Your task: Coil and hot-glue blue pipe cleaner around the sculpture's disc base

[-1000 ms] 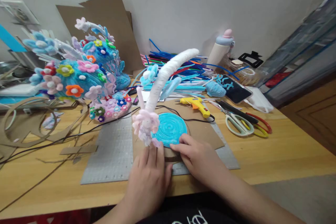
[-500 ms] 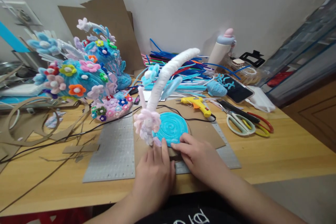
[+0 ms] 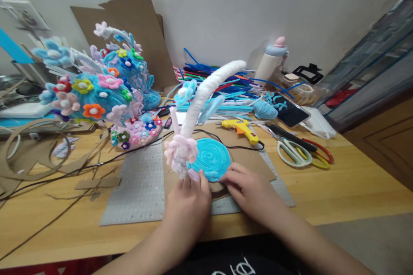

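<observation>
A round cardboard base lies in front of me, its top covered by a blue spiral of pipe cleaner. From its left side rises a curved stem wrapped in white pipe cleaner, with a pink flower, a blue flower and a blue leaf. My left hand grips the near left edge of the base, just below the pink flower, with its fingertips partly hidden. At the near right edge, my right hand has its fingers closed on the rim, thumb and forefinger against the blue spiral.
Beneath the base are a cardboard sheet and a grey cutting mat. A yellow glue gun lies behind it, its black cord crossing leftward. Scissors lie right. Flower-covered pieces and cardboard scraps are left; pipe cleaners behind.
My right hand has shifted slightly right along the rim. My left hand's fingers have drawn back a little toward me, baring more of the base's near edge. The stem hardly moved.
</observation>
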`<state>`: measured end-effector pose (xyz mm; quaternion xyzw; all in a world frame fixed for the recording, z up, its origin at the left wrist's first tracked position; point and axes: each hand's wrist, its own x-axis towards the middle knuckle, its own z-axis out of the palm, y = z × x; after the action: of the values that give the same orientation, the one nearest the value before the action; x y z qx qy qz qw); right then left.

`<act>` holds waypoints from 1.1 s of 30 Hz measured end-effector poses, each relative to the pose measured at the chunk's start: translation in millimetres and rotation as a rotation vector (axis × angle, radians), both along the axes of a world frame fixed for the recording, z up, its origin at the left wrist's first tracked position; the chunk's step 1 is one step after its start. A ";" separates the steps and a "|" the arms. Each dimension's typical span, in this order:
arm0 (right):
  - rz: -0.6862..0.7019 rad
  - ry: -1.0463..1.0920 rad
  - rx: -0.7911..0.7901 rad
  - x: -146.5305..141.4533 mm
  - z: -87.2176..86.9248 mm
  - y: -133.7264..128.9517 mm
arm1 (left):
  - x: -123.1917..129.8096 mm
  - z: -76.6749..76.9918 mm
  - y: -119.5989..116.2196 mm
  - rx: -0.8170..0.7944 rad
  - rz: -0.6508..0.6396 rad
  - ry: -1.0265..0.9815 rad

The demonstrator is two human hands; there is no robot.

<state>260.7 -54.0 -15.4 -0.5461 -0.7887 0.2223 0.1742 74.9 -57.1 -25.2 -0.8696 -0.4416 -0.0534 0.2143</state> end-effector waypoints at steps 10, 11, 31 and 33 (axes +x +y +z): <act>-0.071 0.071 -0.081 7.1 4.9 5.8 | 15.7 28.4 10.2 -0.338 0.167 0.101; -0.062 0.081 -0.087 8.7 5.5 6.0 | 15.6 27.2 10.1 -0.335 0.163 0.099; -0.125 -0.136 -0.162 35.9 19.5 33.6 | 13.8 15.0 10.4 -0.025 0.067 -0.005; -0.118 -0.186 -0.158 34.3 24.0 38.5 | 13.7 14.6 10.7 -0.013 0.064 0.001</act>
<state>295.0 -15.4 8.6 -0.6217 -0.7480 0.2215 0.0693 88.6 -46.4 -10.6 -0.8565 -0.4693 -0.0433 0.2103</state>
